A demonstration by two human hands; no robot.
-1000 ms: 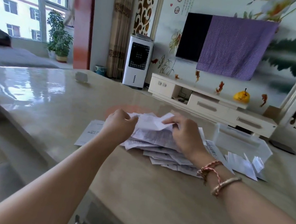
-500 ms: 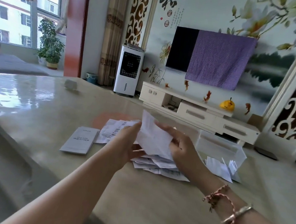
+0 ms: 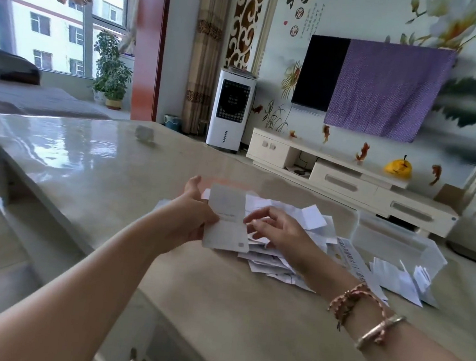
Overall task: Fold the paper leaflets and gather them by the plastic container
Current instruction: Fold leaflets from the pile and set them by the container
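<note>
Glossy beige surface point(image 3: 85, 170) in a living room.
Left hand point(image 3: 190, 219) pinched a leaflet point(image 3: 227, 217) upright; right hand point(image 3: 278, 228) hovered loosely open over the paper pile point(image 3: 278, 261) beside the plastic container point(image 3: 395, 241).

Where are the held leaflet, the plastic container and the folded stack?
held leaflet point(image 3: 226, 223), head view, face centre.
plastic container point(image 3: 395, 241), head view, front wall.
folded stack point(image 3: 394, 277), head view, top sheet.

1. Daylight is coming in through a big window point(image 3: 56, 23) at ten o'clock.
2. A white fan point(image 3: 232, 110) is standing on the floor at twelve o'clock.
3. A purple cloth point(image 3: 387, 90) is hanging over the TV point(image 3: 320, 71) at one o'clock.
4. A long white cabinet point(image 3: 345, 180) is sitting below it.
</note>
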